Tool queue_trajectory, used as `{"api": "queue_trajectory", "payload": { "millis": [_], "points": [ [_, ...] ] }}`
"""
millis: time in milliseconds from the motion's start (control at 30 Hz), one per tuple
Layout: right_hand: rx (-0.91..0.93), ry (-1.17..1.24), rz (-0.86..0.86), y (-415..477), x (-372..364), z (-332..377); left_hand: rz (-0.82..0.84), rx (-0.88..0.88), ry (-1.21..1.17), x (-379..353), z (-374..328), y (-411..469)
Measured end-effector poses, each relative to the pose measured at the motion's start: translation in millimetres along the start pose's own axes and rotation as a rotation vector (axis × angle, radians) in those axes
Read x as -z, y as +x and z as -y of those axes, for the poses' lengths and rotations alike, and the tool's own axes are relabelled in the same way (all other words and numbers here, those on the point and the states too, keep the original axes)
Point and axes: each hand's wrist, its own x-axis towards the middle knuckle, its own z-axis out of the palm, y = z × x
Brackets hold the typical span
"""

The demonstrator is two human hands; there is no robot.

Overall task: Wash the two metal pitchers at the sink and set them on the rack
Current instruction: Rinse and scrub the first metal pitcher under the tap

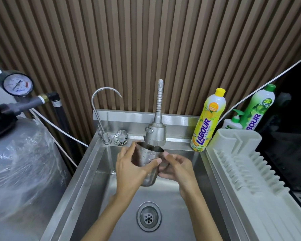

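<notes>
One metal pitcher (147, 158) with measure marks on its side is held upright over the steel sink (87, 180), its mouth right under the spray head of the flexible faucet (155, 134). My left hand (130, 168) wraps around the pitcher's left side. My right hand (176, 168) grips its right side, where the handle is hidden by my fingers. I cannot tell whether water is running. The white plastic drying rack (241, 164) stands right of the sink with nothing on it. No second pitcher is in view.
A thin gooseneck tap (101, 108) and a loose strainer (121, 137) sit at the sink's back left. A yellow dish soap bottle (208, 120), a green one (258, 108) and a pump bottle (233, 121) stand behind the rack. A wrapped tank (21, 162) with a pressure gauge (16, 83) is at left.
</notes>
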Motion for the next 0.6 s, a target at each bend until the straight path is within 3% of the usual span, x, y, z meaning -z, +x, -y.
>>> {"api": "queue_trajectory", "payload": {
  "millis": [167,233,400,500,600],
  "points": [
    [0.238,-0.586,-0.283,-14.5,2.3,22.7,0.169,0.143,-0.225,-12.4,12.5,-9.1],
    [0.308,-0.625,-0.338,-20.1,0.7,24.8,0.227,0.154,-0.301,-19.0,13.1,-5.9],
    [0.274,-0.138,-0.164,-4.0,-0.5,8.9,0.204,0.05,-0.466,-24.0,7.3,14.4],
    [0.173,0.124,0.047,9.7,-7.5,-8.0,0.13,-0.074,-0.283,-13.1,8.5,21.2],
    [0.092,0.29,0.141,15.8,-8.7,-19.6,0.125,-0.164,-0.141,-1.8,1.4,21.7]
  ]
}}
